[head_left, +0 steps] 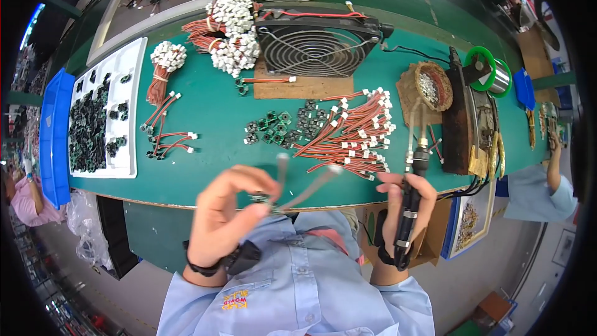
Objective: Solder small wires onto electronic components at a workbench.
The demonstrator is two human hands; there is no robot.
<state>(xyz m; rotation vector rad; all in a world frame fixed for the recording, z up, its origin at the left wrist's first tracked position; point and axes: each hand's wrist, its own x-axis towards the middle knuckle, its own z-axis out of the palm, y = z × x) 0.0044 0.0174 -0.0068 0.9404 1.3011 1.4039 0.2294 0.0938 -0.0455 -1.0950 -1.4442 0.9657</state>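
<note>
My left hand [224, 218], just over the table's front edge, pinches a small circuit board [260, 199] between thumb and fingertips. Wire leads with white connectors [334, 169] stick out from it, blurred by motion. On the right, my right hand [407, 211] is wrapped round a soldering iron [407, 219] with a black grip, held upright. Its metal front end points away from me, toward a round tip-cleaning pot [433, 86]; the very tip is hard to make out. Between the hands lie small green and black boards [273, 127] and a fan of red wire leads [354, 134].
A black fan [316, 46] stands at the back behind bundled connector wires [233, 31]. At left are a white tray [127, 149] of boards and a blue bin [55, 137]. A soldering station [459, 118] and solder spool [499, 74] stand right. Other people [544, 193] work nearby.
</note>
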